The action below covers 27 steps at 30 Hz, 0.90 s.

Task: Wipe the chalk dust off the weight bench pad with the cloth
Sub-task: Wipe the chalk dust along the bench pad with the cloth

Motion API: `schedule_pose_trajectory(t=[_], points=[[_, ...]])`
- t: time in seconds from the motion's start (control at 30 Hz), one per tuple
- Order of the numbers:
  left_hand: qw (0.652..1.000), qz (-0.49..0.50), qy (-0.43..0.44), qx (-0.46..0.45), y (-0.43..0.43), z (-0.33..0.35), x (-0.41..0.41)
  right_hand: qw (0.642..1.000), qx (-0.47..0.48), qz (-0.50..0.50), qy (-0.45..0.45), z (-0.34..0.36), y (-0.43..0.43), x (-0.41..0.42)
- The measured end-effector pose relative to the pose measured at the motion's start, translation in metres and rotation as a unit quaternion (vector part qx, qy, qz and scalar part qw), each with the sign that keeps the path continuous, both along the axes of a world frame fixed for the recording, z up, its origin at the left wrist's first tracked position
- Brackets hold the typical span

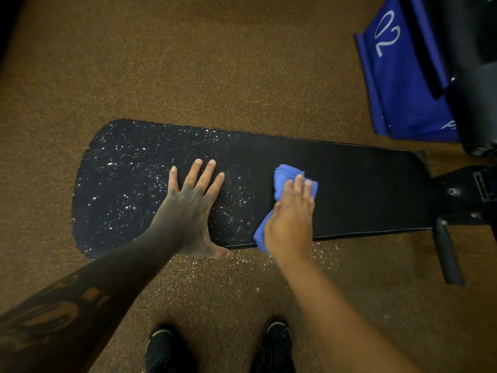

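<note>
Your left hand [192, 208] lies flat on the worktop pad [363, 184], fingers spread and palm down, thumb hanging over the near edge. Around it and out to the rounded left end, the black pad is thickly speckled with white chalk dust [126, 181]. Just right of that, your right hand [291, 219] presses the crumpled blue cloth [285, 176] onto the pad near its middle, fingers together on top, a corner trailing off the near edge. Beyond the cloth the pad looks clean and matte black. Some white flecks lie on the brown floor [215, 63] beneath your hands.

Black pad [349, 184] w/ white specks (left end), blue cloth [285, 175].
</note>
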<state>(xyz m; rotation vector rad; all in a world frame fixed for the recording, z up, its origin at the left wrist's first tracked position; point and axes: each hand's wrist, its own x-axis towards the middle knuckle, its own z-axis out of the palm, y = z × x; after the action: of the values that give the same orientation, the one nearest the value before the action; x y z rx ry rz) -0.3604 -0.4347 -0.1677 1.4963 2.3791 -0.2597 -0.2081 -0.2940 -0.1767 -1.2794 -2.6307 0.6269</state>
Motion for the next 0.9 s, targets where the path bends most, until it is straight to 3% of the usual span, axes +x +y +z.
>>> schedule_pose_trajectory(t=[0.13,0.2,0.3,0.37,0.47,0.53,0.63,0.7,0.8,0.83,0.9], points=[[1.0,0.017,0.002,0.0,-0.002,0.001,0.002,0.961,0.046,0.274,-0.005,-0.002,-0.016,0.002],[0.999,0.036,0.001,-0.002,-0.003,0.001,0.003,0.973,0.044,0.228,-0.001,-0.005,0.006,-0.006],[0.999,0.051,-0.003,-0.005,-0.006,0.001,0.003,0.999,0.005,0.047,0.002,-0.006,0.022,-0.028],[0.999,0.051,-0.008,-0.003,-0.006,0.001,0.003,0.994,0.016,0.103,0.024,-0.008,0.009,-0.034],[0.999,0.052,-0.009,0.003,-0.006,0.001,0.003,0.944,0.046,0.326,0.018,-0.008,0.006,-0.023],[0.999,0.051,-0.012,0.001,-0.007,0.0,0.003,0.949,0.049,0.311,0.029,-0.008,0.027,-0.026],[0.999,0.05,-0.012,-0.001,-0.007,0.0,0.002,0.99,0.031,0.136,0.009,-0.009,0.044,-0.042],[0.999,0.051,-0.01,-0.003,-0.007,0.0,0.003,0.981,0.035,0.19,0.027,-0.005,0.026,-0.044],[0.999,0.053,-0.011,0.001,-0.007,0.001,0.003,0.916,0.051,0.398,0.007,-0.007,0.013,-0.026],[0.998,0.054,-0.013,0.003,-0.007,0.002,0.004,0.909,0.058,0.412,0.011,-0.005,0.022,-0.024],[0.998,0.055,-0.016,0.007,-0.007,0.002,0.004,0.94,0.049,0.337,0.026,-0.005,0.04,-0.03]])
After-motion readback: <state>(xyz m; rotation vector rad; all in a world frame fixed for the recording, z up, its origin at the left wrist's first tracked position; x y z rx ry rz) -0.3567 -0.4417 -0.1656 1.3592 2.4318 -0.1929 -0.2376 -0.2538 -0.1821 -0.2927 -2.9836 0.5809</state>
